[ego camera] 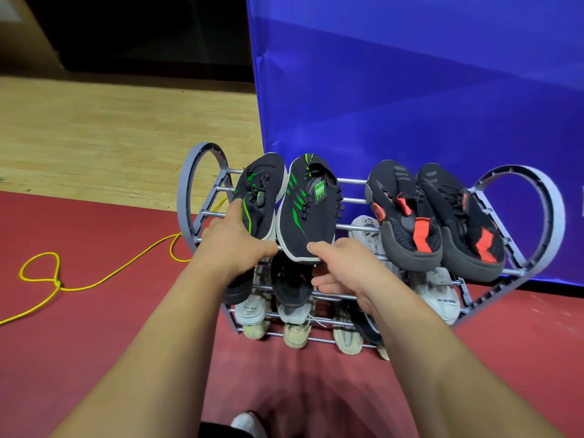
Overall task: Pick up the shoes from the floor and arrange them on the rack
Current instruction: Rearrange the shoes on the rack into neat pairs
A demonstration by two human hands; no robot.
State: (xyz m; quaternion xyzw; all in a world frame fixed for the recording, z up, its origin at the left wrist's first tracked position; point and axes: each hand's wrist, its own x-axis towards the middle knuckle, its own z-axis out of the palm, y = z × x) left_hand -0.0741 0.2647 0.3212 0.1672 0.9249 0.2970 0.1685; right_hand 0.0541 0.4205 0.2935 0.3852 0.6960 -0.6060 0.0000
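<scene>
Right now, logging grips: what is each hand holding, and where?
Left hand grips the left green shoe, right hand the right green shoe, both at the toe.

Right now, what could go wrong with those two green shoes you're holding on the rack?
1. The top rails are thin bars with gaps. The left hand and right hand grip the left green shoe and right green shoe at their heels; released early, they might slip down.
2. The yellow cord loops on the floor beside the rack; a foot could catch it.
</scene>
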